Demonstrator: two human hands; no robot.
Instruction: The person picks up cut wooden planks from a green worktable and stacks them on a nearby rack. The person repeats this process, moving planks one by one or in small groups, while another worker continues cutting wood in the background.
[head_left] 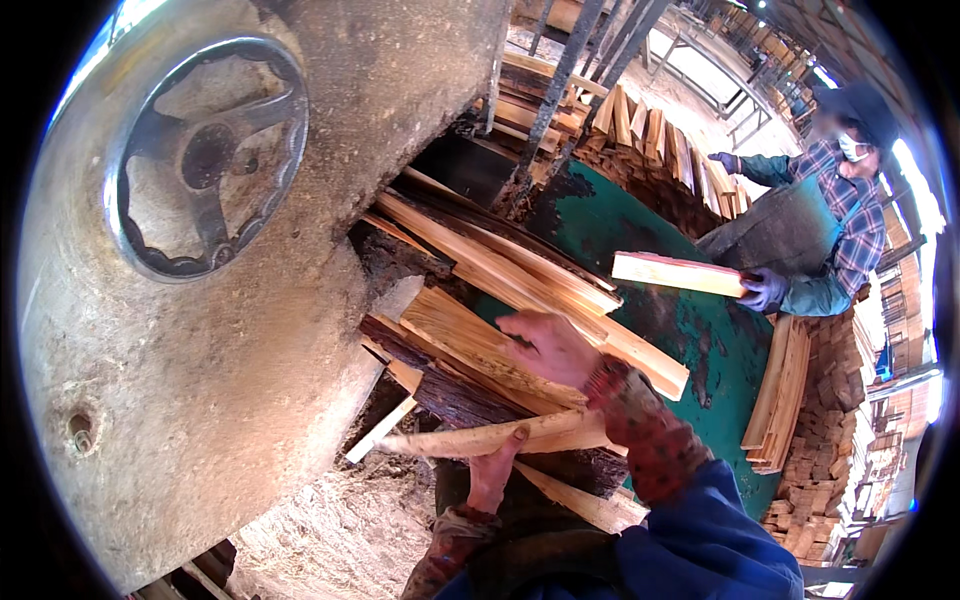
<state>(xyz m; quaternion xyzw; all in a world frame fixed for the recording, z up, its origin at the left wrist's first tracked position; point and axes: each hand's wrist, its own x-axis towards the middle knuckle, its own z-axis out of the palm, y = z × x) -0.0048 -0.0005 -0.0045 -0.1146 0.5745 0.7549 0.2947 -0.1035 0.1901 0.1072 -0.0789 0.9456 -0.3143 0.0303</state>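
My left hand (490, 474) grips a pale wooden slat (455, 441) from below, its thumb against the slat's near side. The slat lies crosswise in front of my body, its left end free. My right hand (552, 347) is just above a stack of sawn boards (465, 335), fingers stretched out and nothing held in them. Under the slat runs a dark bark-edged slab (455, 392). More long boards (520, 272) lie past my right hand, pointing toward the big machine housing. Whether my right hand touches the boards is unclear.
A tan machine housing (290, 370) with a handwheel (208, 157) fills the left. Across the green table (715, 345), a masked co-worker (820, 220) holds a board (680, 272). Stacked wood (655, 150) stands behind; two boards (780, 395) lie at the right edge. Sawdust (325, 525) covers the floor.
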